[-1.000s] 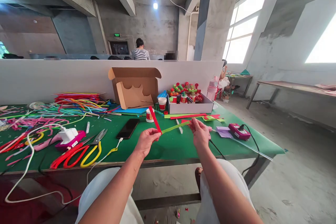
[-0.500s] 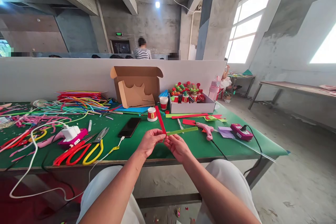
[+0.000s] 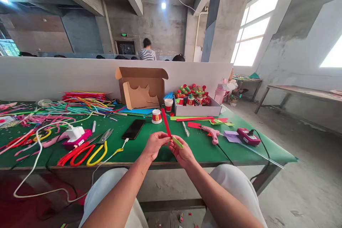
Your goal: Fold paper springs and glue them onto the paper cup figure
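- L hand (image 3: 153,146): thumb + index are pinching tog., clamping the low end of the red strip (image 3: 166,123).
- R hand (image 3: 182,153): fingers are closing in at the same corner, looking clamped on the green strip (image 3: 177,141); exact grip partly hidden. Can't tell if fingertips of both hands are touching.
- Red strip: is sticking up out of the pinch, long axis running away fr. the body, leaning a bit L. L hand is sitting nearer, holding its base.
- Green strip: is running the other way, fr. the corner down + R, lying over the R fingers. So the strips are making an angle, w/ the corner sitting betw. both hands' fingertips.
- Just past red strip's top, to its L: red-and-white cup (image 3: 156,116) is standing on the green tabletop (image 3: 204,155).
- R of hands: pink glue gun (image 3: 212,135) is lying near, red paper piece (image 3: 193,125) just beside its tip.
- L side: phone (image 3: 133,129) is lying near, yellow-handled scissors (image 3: 102,141) farther off.
- Back: cardboard box (image 3: 143,96) is standing open; white tray (image 3: 197,110) is holding decorated cups (image 3: 190,100).
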The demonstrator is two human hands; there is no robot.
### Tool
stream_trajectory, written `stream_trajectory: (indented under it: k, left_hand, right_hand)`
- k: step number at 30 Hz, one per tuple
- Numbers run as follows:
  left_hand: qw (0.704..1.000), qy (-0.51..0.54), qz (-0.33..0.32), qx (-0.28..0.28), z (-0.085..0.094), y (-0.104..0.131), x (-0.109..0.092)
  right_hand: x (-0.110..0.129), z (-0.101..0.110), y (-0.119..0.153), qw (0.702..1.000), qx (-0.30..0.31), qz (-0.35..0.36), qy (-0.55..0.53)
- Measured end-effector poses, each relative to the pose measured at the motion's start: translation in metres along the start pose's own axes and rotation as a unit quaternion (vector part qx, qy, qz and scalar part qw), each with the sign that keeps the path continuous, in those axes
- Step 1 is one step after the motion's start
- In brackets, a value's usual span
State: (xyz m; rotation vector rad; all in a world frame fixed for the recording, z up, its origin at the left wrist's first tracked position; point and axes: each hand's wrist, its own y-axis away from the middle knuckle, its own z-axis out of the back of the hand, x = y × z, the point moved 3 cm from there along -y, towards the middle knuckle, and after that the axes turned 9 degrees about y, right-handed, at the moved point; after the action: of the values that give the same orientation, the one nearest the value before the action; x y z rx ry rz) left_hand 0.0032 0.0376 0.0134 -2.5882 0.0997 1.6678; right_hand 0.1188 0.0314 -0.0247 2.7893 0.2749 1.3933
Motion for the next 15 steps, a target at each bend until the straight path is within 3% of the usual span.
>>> stream_trajectory:
  k: [15]
  left_hand:
    - [1.0,-0.02,0.007,-0.008,0.0015,-0.0028,0.0061]
  right_hand:
    - [0.0063,-0.0025,0.0041,0.996,-0.03,0.053,0.067]
